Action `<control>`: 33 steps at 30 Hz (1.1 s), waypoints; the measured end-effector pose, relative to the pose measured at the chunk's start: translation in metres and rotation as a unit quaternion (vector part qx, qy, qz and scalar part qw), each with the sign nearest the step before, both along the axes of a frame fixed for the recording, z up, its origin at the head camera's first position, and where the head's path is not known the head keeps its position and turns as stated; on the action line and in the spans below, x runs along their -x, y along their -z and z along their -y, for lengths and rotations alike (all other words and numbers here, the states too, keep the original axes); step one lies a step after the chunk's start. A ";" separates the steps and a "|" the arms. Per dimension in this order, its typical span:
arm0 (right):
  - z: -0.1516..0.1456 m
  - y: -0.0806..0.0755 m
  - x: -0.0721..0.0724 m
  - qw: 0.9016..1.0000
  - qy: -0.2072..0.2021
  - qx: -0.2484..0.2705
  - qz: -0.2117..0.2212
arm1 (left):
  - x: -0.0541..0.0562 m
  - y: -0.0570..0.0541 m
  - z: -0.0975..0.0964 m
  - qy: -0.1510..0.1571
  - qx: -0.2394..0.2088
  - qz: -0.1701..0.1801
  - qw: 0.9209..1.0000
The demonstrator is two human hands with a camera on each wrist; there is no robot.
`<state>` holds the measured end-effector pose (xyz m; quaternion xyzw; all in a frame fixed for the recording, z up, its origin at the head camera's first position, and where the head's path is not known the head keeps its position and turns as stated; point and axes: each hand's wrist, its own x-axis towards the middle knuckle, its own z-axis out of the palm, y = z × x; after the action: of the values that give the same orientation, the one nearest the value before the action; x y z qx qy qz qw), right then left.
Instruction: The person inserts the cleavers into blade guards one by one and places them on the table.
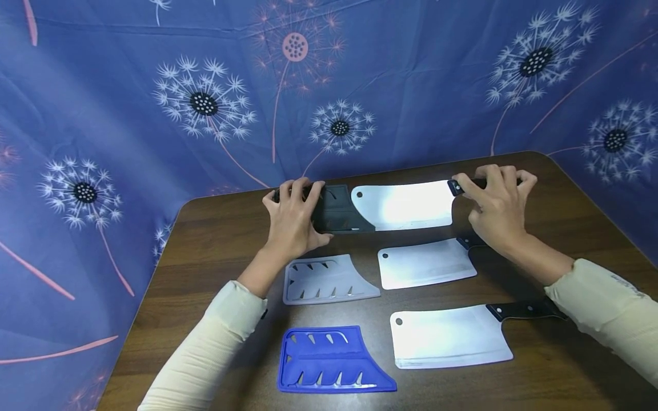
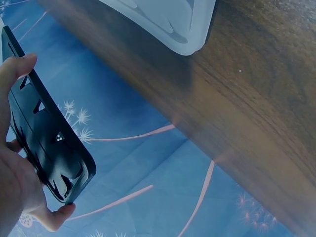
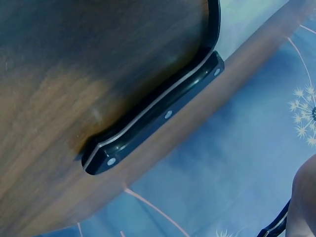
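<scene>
At the back of the table, my left hand [image 1: 290, 220] grips a black blade guard [image 1: 336, 208] by its left end, fingers over the top edge and thumb below. The left wrist view shows the cutouts along this guard. My right hand [image 1: 498, 205] holds the black handle [image 1: 454, 187] of a cleaver [image 1: 411, 205], its blade pointing left. The blade's left end meets the guard's curved edge, and the hole in its upper corner shows. Just in front lie a grey blade guard [image 1: 326, 279] and a second cleaver [image 1: 426, 264], its handle partly hidden under my right arm.
Nearer the front lie a blue blade guard [image 1: 329, 359] and a third cleaver [image 1: 452, 337], handle to the right. A brown wooden table [image 1: 205, 274] carries everything. Behind it hangs a blue cloth [image 1: 411, 85] with a dandelion print.
</scene>
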<state>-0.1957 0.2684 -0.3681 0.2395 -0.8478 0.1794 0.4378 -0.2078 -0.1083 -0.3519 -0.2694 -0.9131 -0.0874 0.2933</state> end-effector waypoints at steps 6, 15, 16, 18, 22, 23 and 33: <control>0.017 -0.003 0.001 1.000 -0.015 -0.002 -0.024 | -0.006 -0.003 -0.010 0.005 0.007 0.000 1.000; 0.024 -0.005 0.001 1.000 -0.014 -0.023 -0.012 | -0.008 -0.003 -0.011 -0.006 0.000 0.013 1.000; 0.024 -0.005 0.001 1.000 -0.014 -0.024 -0.011 | -0.008 -0.003 -0.011 -0.006 -0.001 0.012 1.000; 0.025 -0.004 0.000 1.000 -0.012 -0.023 -0.012 | -0.009 -0.003 -0.011 -0.005 -0.002 0.012 1.000; 0.026 -0.001 -0.003 1.000 -0.006 -0.028 -0.012 | -0.010 -0.001 -0.012 -0.002 -0.003 0.020 1.000; 0.027 -0.001 -0.003 0.999 -0.006 -0.030 -0.012 | -0.010 0.000 -0.012 -0.001 -0.004 0.022 1.000; 0.016 -0.002 0.002 0.997 -0.010 -0.072 -0.030 | -0.011 0.000 -0.016 0.000 0.000 0.033 0.999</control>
<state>-0.1972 0.2522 -0.3660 0.2841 -0.8424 0.1149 0.4432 -0.1965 -0.0927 -0.3520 -0.2662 -0.9224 -0.0966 0.2628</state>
